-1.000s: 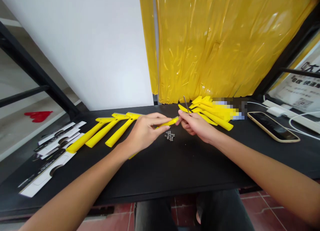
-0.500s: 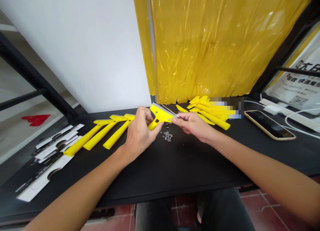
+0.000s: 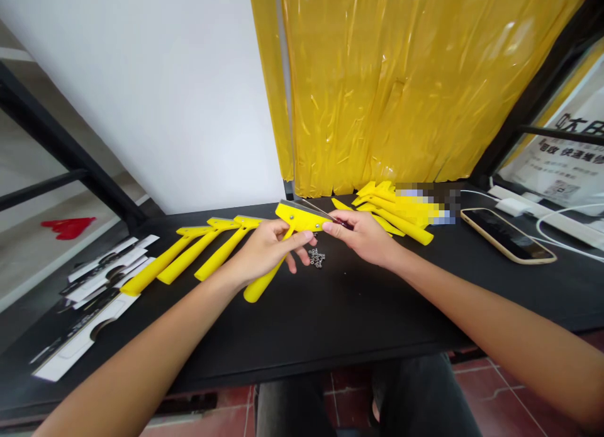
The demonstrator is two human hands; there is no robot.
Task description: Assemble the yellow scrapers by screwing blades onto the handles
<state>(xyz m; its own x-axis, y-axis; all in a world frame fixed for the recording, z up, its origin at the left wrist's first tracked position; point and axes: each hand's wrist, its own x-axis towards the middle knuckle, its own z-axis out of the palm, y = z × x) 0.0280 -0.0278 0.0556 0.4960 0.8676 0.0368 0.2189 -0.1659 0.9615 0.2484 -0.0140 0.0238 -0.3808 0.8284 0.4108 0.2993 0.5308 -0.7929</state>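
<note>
A yellow scraper (image 3: 302, 220) with a metal strip along its wide head is held up over the table. My left hand (image 3: 264, 251) is closed on it below the head, its thumb across the front. The handle slants down and left beneath that hand. My right hand (image 3: 361, 235) grips a screwdriver (image 3: 340, 222), its thin shaft running up and left behind the scraper's head. The right fingertips also touch the head's right end. Two small screws show on the head. Just below lies a pile of small screws and nuts (image 3: 317, 259), partly hidden by my left fingers.
Several yellow scrapers (image 3: 212, 251) lie left, beside white-and-black card sleeves (image 3: 89, 327). More yellow scraper parts (image 3: 396, 216) are heaped back right, partly blurred out. A phone (image 3: 509, 235) and a power strip (image 3: 566, 223) with white cables lie right. A white panel (image 3: 165, 97) and yellow film (image 3: 377, 97) stand behind.
The scraper has turned so its handle now points down and left, in view. My left hand has shifted its hold, its fingers now showing below the head. My right hand stays at the head's right end.
</note>
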